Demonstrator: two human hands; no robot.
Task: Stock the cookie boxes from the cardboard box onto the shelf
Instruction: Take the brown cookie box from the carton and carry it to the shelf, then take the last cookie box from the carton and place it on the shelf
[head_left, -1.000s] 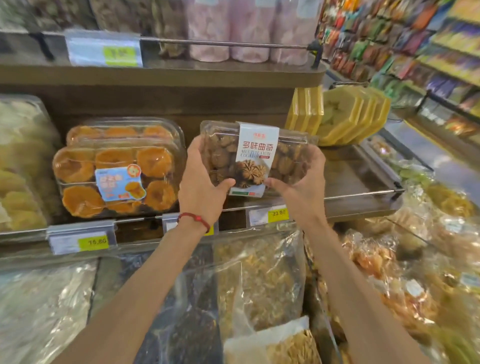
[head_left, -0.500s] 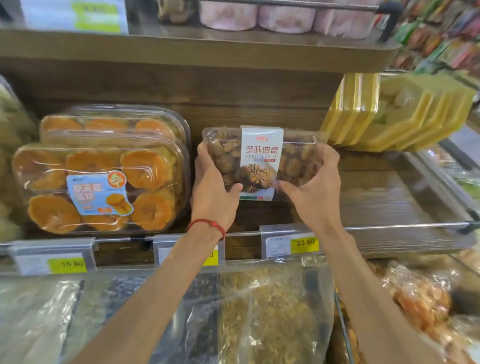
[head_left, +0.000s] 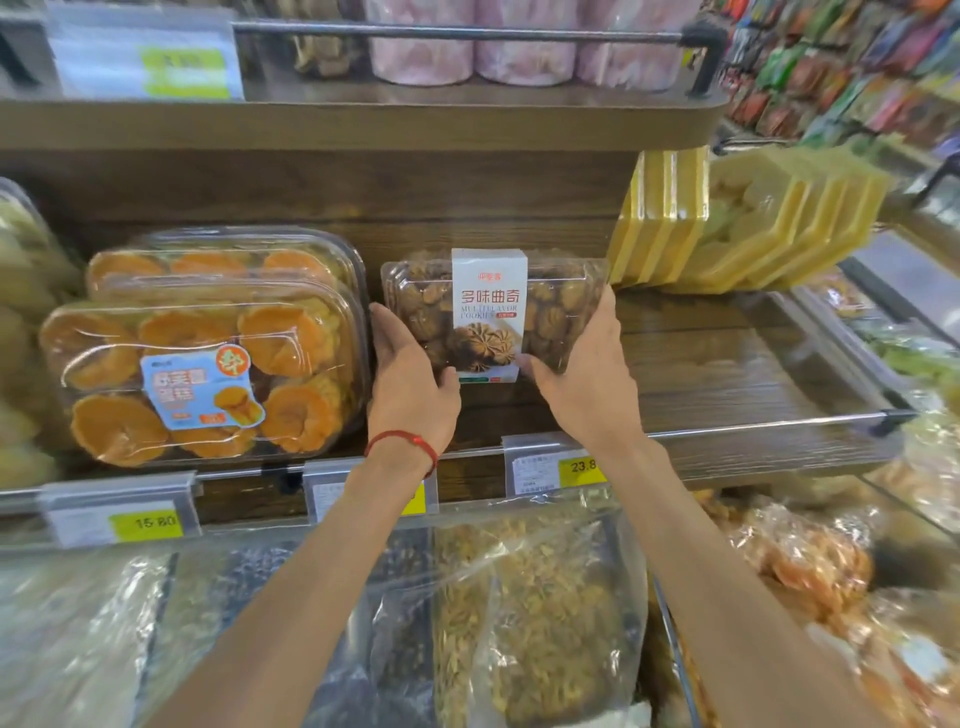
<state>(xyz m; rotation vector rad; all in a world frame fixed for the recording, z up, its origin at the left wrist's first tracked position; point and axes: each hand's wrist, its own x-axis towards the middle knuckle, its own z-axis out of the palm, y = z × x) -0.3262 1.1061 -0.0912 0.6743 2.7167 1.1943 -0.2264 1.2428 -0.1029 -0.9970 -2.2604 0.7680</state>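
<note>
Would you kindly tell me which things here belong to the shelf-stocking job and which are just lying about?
Job: cookie box, gripped at its ends by the left hand and right hand; wooden shelf.
Lying about: orange pastry boxes; yellow packs; price tags; bagged snacks below.

A white label (head_left: 488, 306) on the clear cookie box (head_left: 566, 306) reads "多味曲奇" in red above "MULTIFLAVOR COOKIES". Along the front edge of the shelf (head_left: 727, 374), a yellow price tag (head_left: 148, 522) shows 15.80. A second tag (head_left: 582, 466), partly hidden by an arm, shows 23.8. The blue sticker (head_left: 200, 387) on the neighbouring pastry box (head_left: 291, 332) is too blurred to read.
</note>
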